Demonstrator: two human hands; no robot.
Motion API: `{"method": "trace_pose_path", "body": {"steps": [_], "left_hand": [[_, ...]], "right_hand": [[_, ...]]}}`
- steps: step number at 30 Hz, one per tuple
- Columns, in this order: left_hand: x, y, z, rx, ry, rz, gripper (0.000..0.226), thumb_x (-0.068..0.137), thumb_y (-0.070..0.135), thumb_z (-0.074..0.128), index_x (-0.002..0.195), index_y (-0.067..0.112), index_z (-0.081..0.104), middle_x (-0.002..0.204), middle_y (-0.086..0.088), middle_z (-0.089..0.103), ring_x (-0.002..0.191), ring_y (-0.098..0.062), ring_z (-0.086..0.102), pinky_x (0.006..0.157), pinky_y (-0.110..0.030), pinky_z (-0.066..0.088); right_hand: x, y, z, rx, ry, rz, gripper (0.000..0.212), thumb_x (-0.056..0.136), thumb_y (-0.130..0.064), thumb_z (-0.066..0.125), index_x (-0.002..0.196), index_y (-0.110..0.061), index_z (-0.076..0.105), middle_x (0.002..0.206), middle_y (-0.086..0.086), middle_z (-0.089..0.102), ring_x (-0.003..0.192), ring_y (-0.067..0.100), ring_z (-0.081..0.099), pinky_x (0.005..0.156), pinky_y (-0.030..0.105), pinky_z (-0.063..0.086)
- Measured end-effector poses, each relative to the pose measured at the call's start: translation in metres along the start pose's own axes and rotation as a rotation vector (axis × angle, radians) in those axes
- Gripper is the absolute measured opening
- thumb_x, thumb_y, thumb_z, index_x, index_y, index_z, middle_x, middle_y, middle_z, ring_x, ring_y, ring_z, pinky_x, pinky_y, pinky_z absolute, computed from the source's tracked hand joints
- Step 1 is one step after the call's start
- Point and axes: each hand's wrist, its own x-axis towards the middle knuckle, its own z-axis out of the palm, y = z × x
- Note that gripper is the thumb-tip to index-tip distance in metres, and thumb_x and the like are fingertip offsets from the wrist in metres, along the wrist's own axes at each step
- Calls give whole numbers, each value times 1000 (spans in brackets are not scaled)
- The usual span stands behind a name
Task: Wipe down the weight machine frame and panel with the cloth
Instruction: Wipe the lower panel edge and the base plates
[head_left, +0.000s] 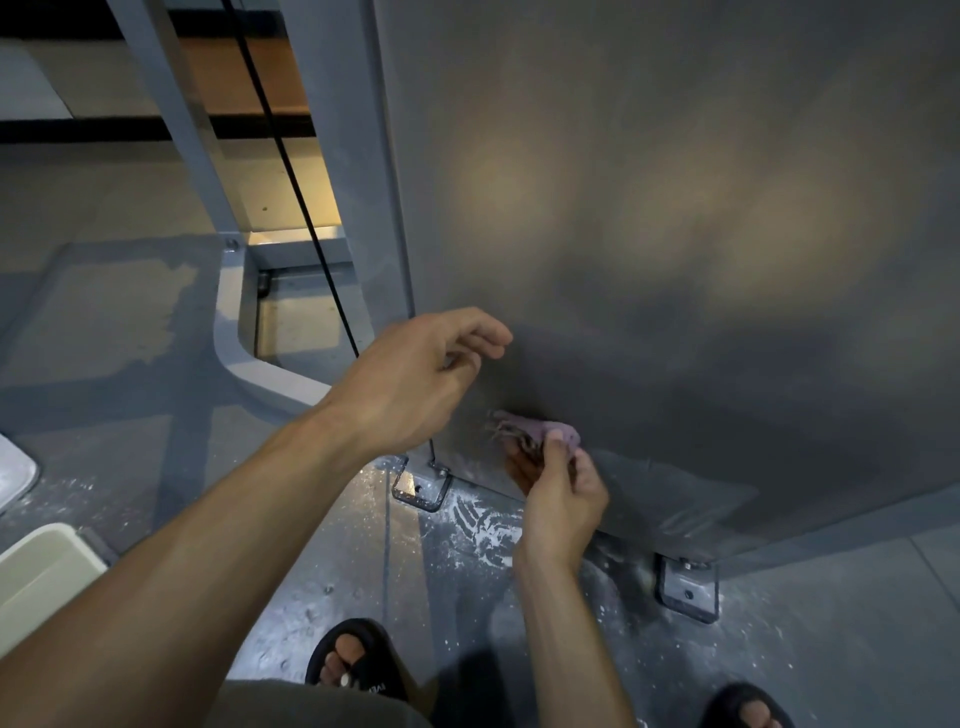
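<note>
Two hands low at the panel (675, 218): right hand (558, 499) pinching the bunched purple cloth (540, 431) against the panel's bottom corner, left hand (415, 374) hovering just above, fingers loosely curled, holding nothing. Mid-wipe along the lower edge, apparently. Next, probably a firm sideways stroke toward the far floor bracket (688, 592).

Cloth (535, 434) against panel (675, 234)

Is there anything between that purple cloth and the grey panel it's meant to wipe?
Nothing visible. The right hand grips the cloth right against the lower part of the panel. The left hand hovers above it with loose fingers, not in between.
</note>
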Motion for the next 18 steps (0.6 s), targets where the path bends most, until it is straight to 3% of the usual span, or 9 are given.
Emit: {"method": "trace_pose_path", "body": {"steps": [3, 7, 11, 15, 18], "left_hand": [[0, 1, 2, 9, -7, -1, 38, 103, 7, 53, 126, 34, 66, 117, 22, 68, 109, 10, 59, 86, 0, 40], [2, 3, 2, 10, -15, 14, 37, 102, 8, 54, 123, 36, 67, 115, 21, 69, 106, 11, 60, 83, 3, 39], [2, 7, 5, -9, -36, 29, 35, 102, 10, 57, 121, 37, 69, 112, 21, 70, 104, 15, 58, 80, 5, 37], [3, 8, 7, -6, -34, 33, 33, 102, 14, 59, 118, 41, 69, 111, 22, 71, 104, 14, 60, 81, 5, 37], [4, 8, 9, 14, -37, 29, 34, 102, 15, 59, 119, 43, 68, 111, 24, 70, 104, 14, 60, 80, 5, 37]], "right_hand": [[3, 4, 1, -4, -2, -27, 25, 101, -29, 64, 82, -16, 73, 78, 2, 77, 79, 24, 75, 73, 36, 60], [10, 28, -2, -53, 28, 178, 23, 101, -20, 65, 80, -15, 71, 79, 5, 76, 76, 24, 75, 66, 35, 61], [15, 39, -9, -96, -5, 220, 23, 98, -27, 68, 79, -15, 74, 80, 7, 78, 81, 31, 76, 82, 57, 61], [6, -6, -20, 29, -9, -10, 26, 103, -25, 61, 84, -11, 72, 80, 7, 77, 75, 21, 73, 73, 38, 62], [11, -8, -26, 3, 13, -4, 26, 102, -24, 62, 82, -12, 71, 74, 0, 75, 70, 14, 70, 68, 32, 58]]}}
